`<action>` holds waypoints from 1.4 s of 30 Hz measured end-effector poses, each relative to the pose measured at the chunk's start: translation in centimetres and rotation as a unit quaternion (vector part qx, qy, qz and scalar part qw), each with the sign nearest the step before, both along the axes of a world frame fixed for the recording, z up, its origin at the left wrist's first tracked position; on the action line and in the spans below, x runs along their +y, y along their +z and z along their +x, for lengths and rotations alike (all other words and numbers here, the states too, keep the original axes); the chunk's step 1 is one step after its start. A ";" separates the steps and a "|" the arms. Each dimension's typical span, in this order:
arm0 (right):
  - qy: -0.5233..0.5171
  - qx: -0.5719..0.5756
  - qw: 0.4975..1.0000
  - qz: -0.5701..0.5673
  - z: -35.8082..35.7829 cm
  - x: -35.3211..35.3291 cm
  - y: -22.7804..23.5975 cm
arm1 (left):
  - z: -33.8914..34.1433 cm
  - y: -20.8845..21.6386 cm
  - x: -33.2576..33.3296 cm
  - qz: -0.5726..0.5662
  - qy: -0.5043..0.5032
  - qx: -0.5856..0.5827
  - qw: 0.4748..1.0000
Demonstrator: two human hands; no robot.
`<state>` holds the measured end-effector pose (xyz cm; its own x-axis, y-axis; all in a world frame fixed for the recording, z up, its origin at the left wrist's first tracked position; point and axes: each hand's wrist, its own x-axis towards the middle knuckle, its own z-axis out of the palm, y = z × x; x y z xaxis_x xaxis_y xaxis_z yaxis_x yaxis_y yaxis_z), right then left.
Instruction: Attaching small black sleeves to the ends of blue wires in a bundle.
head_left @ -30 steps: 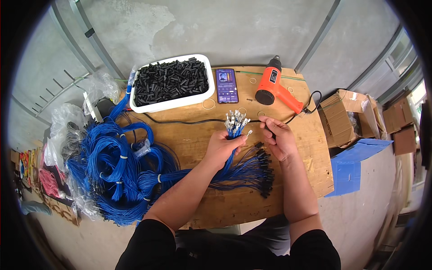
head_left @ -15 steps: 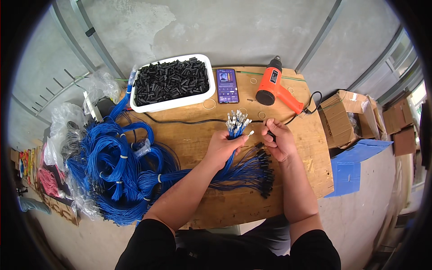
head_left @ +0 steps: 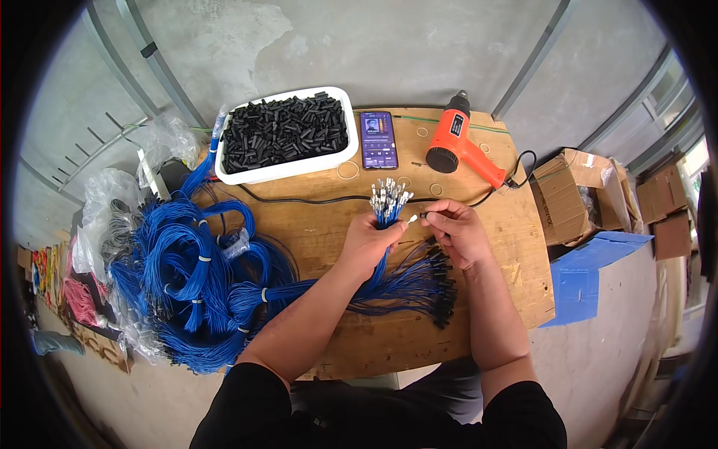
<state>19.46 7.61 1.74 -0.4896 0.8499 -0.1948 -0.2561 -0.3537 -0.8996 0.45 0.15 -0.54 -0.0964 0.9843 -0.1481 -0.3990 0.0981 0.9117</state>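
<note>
My left hand (head_left: 372, 243) is closed round a bunch of blue wires whose metal terminals (head_left: 390, 197) point up and away from me. One terminal (head_left: 412, 219) sticks out sideways by the thumb, toward the right. In a pinch, my right hand (head_left: 456, 233) holds a short black sleeve (head_left: 424, 215), its end a small gap from that terminal. Below the hands, wires fan out to the right, their ends covered with black sleeves (head_left: 441, 288). Large coils of blue wire (head_left: 187, 262) tied with pale bands lie left of my forearm.
Behind stand a white tub (head_left: 284, 174) heaped with black sleeves, a phone (head_left: 378, 141) and an orange heat gun (head_left: 456, 142). A black cord (head_left: 299, 200) crosses the wooden table (head_left: 508, 247). Rubber bands (head_left: 348, 170) lie about. Cardboard boxes (head_left: 561, 198) sit at the right.
My right hand has turned and moved slightly left, bringing the black sleeve toward the single terminal. The wire bunch in my left hand has shifted a little left and up.
</note>
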 end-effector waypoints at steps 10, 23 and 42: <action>-0.021 -0.028 0.999 0.023 -0.6 -0.5 0.1 | 0.0 -0.3 0.0 0.009 0.002 0.012 1.000; -0.033 -0.016 0.998 0.055 -0.8 -0.7 0.3 | 0.0 -0.2 0.0 -0.007 -0.018 0.012 1.000; -0.026 -0.017 0.998 0.063 -0.8 -0.9 0.3 | 0.0 -0.1 0.0 -0.009 -0.030 0.003 1.000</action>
<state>18.70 6.74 2.06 -0.4385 0.8931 -0.1006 -0.2402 -0.2243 -0.9445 0.45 0.14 -0.67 -0.0390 0.9855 -0.1653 -0.3865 0.1376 0.9120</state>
